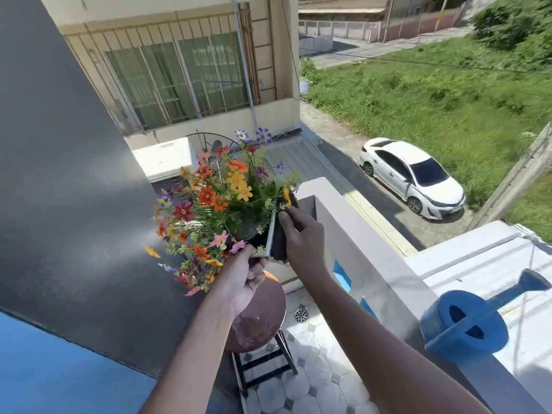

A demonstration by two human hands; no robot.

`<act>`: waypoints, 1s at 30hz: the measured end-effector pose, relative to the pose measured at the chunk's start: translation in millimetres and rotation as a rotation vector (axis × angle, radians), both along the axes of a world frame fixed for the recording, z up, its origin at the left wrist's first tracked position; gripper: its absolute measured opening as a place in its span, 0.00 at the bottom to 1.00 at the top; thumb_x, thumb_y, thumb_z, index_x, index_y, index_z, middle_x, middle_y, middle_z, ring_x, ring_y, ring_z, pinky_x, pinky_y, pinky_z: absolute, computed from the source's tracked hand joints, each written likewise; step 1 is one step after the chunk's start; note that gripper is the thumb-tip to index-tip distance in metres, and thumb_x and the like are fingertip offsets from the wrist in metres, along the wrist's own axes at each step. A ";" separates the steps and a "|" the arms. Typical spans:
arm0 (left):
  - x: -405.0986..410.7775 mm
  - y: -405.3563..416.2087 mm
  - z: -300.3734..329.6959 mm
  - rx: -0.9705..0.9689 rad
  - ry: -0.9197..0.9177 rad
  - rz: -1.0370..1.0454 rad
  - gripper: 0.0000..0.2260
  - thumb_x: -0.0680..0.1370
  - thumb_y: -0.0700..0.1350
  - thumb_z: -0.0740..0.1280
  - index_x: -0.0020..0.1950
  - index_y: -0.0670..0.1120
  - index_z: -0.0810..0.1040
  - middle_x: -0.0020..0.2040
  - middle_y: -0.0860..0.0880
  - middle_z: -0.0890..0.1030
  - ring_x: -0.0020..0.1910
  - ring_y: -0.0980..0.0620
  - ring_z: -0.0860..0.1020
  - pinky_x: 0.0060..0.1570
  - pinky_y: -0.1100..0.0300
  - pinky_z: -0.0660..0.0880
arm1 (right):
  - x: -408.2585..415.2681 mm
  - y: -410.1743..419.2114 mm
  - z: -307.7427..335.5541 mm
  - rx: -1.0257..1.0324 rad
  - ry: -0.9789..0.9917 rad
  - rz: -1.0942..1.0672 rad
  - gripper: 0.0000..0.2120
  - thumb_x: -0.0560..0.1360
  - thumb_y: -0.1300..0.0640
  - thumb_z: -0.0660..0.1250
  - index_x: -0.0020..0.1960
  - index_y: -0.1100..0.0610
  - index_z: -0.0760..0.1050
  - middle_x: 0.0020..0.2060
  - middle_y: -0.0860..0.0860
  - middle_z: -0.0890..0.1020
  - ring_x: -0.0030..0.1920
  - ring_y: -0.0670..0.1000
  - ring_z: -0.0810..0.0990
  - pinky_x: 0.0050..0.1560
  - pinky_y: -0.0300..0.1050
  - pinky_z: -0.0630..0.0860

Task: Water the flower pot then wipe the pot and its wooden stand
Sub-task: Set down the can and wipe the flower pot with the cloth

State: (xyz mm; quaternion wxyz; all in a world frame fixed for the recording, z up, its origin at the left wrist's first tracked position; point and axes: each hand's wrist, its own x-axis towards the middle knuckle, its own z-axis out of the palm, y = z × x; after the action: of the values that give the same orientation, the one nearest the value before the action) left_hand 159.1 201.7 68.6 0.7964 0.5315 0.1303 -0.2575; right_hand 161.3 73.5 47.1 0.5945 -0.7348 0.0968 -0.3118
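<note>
We see round wooden stool [263,321] with dark metal legs standing on pale patterned tile floor [310,380]; its brown top bare where visible. Round floor drain [300,314] sits in tiles just beside stool. Blue watering can [466,322] rests on balcony wall ledge [373,249].

- Lighting: hard, bright daylight
- Glare: white ledge [478,264] blown out
- Shadow: grey wall [59,174] shaded
- Distortion: wide-angle bending at edges
- Blur: slight softness at frame corners
</note>
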 end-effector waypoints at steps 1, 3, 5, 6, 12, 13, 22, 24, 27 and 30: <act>-0.5 -0.6 0.4 -0.019 0.009 -0.004 0.13 0.82 0.40 0.54 0.38 0.42 0.68 0.31 0.45 0.70 0.16 0.58 0.59 0.16 0.68 0.57 | 3.3 -0.2 5.7 -0.016 -0.017 -0.003 0.08 0.79 0.62 0.66 0.47 0.55 0.83 0.38 0.46 0.82 0.39 0.39 0.76 0.41 0.38 0.70; -0.4 1.1 -1.5 -0.065 0.037 -0.009 0.14 0.83 0.42 0.53 0.38 0.42 0.68 0.31 0.45 0.70 0.16 0.59 0.59 0.16 0.68 0.57 | 12.3 -5.5 9.1 -0.032 -0.027 -0.028 0.10 0.79 0.62 0.66 0.57 0.57 0.83 0.47 0.50 0.84 0.47 0.42 0.79 0.48 0.34 0.72; -0.1 4.8 -5.1 -0.113 0.065 -0.022 0.13 0.83 0.43 0.54 0.41 0.40 0.69 0.29 0.47 0.71 0.16 0.59 0.59 0.16 0.67 0.57 | 22.2 -19.0 1.5 -0.048 0.021 -0.087 0.11 0.79 0.62 0.66 0.59 0.59 0.82 0.49 0.51 0.83 0.50 0.47 0.79 0.49 0.31 0.71; 0.4 6.5 -6.6 -0.137 0.076 -0.031 0.11 0.82 0.43 0.54 0.45 0.38 0.70 0.27 0.48 0.72 0.16 0.59 0.60 0.16 0.67 0.57 | 25.8 -27.9 -4.6 -0.049 0.075 -0.124 0.10 0.79 0.62 0.66 0.57 0.60 0.83 0.46 0.51 0.82 0.47 0.50 0.79 0.47 0.35 0.71; 2.4 8.8 0.2 -0.033 0.025 -0.075 0.12 0.81 0.40 0.56 0.40 0.38 0.71 0.30 0.46 0.71 0.17 0.58 0.59 0.18 0.66 0.55 | 35.6 -54.8 -16.5 -0.008 0.226 -0.138 0.08 0.77 0.61 0.66 0.48 0.62 0.84 0.41 0.59 0.84 0.42 0.57 0.79 0.48 0.53 0.74; 1.8 7.1 2.5 0.010 0.003 -0.090 0.12 0.81 0.39 0.56 0.38 0.39 0.72 0.30 0.46 0.70 0.17 0.58 0.59 0.18 0.66 0.55 | 37.2 -51.9 -9.1 -0.038 0.206 -0.121 0.08 0.77 0.61 0.66 0.47 0.62 0.84 0.40 0.60 0.83 0.43 0.58 0.79 0.48 0.53 0.73; 21.8 3.2 9.9 -0.041 -0.004 0.023 0.17 0.84 0.46 0.51 0.41 0.39 0.70 0.24 0.48 0.74 0.15 0.59 0.58 0.17 0.67 0.54 | -18.4 12.7 0.7 -0.162 -0.028 0.087 0.12 0.78 0.67 0.66 0.60 0.61 0.81 0.50 0.52 0.81 0.53 0.32 0.76 0.54 0.29 0.69; 25.8 4.0 11.7 -0.003 -0.026 0.026 0.14 0.83 0.44 0.53 0.40 0.42 0.70 0.22 0.50 0.73 0.15 0.59 0.58 0.17 0.67 0.54 | -30.7 20.0 -19.2 -0.160 -0.014 0.117 0.12 0.79 0.66 0.66 0.61 0.59 0.81 0.50 0.50 0.81 0.52 0.37 0.78 0.52 0.33 0.73; 24.0 4.8 11.8 0.048 -0.039 0.006 0.13 0.82 0.41 0.54 0.39 0.43 0.69 0.23 0.49 0.74 0.15 0.59 0.58 0.17 0.68 0.55 | -31.1 18.0 -25.4 -0.143 -0.013 0.115 0.12 0.79 0.65 0.66 0.61 0.59 0.81 0.49 0.49 0.80 0.51 0.37 0.78 0.50 0.32 0.72; 18.7 2.5 11.3 0.004 -0.004 0.006 0.14 0.83 0.43 0.53 0.40 0.42 0.69 0.22 0.48 0.75 0.15 0.59 0.58 0.17 0.67 0.55 | -17.4 15.1 -10.0 -0.124 -0.026 0.065 0.13 0.79 0.63 0.66 0.63 0.58 0.81 0.50 0.51 0.80 0.49 0.40 0.77 0.49 0.31 0.72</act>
State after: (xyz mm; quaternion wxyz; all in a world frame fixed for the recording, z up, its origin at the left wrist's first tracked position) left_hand 177.7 204.2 79.8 0.7963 0.5331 0.1309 -0.2539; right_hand 143.9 88.7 37.1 0.5589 -0.7690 0.0456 -0.3070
